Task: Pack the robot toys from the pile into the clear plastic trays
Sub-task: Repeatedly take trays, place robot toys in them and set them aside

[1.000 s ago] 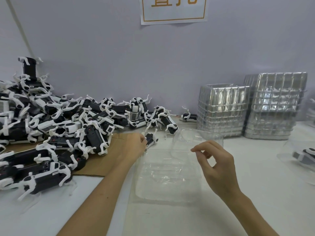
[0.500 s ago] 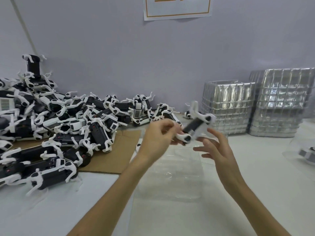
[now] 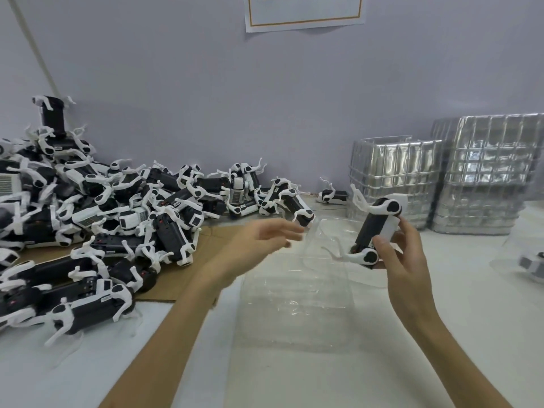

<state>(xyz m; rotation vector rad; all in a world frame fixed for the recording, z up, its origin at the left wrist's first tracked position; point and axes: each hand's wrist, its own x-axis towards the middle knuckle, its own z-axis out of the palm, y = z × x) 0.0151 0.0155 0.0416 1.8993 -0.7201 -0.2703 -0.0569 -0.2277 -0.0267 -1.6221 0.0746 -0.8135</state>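
Robot toy [image 3: 375,231] pinched between thumb and fingers of right hand [image 3: 403,260], aloft over far right corner of clear tray [image 3: 294,290]. Left hand [image 3: 265,240] blurred, fingers loosely spread, empty. Risk of thin legs snagging on rim, of unheld tray skidding.

Robot toy [image 3: 371,229] now in right hand [image 3: 407,269]

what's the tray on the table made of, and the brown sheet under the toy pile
Clear plastic tray: thin glossy see-through plastic, likely; the table shows through and its moulded ridges catch glints.
Flat brown sheet: probably matte cardboard, with a dull tan face and a cut edge.
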